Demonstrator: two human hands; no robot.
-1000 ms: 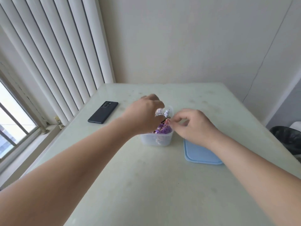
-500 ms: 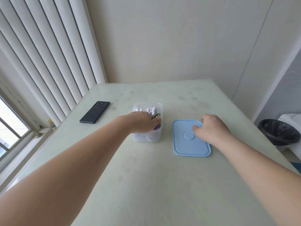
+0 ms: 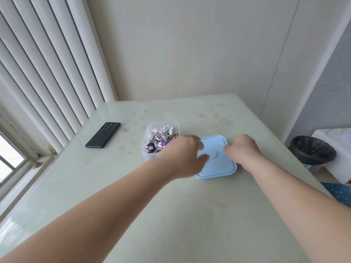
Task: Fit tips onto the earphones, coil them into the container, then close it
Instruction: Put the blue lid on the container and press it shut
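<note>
A clear plastic container stands open on the table, holding a tangle of white, black and purple earphones. Its light blue lid lies just right of it. My left hand, motion-blurred, reaches over the lid's left edge with thumb and fingers spread apart; it hides the container's near right corner. My right hand has its fingers curled on the lid's right edge.
A black phone lies left of the container, near the vertical blinds and the window. The pale green table stretches toward me. Off the table's right edge stands a bin with a black bag.
My left hand has left the container and swung right onto the lid. My right hand, at the container a second ago, has settled on the lid's right edge.
</note>
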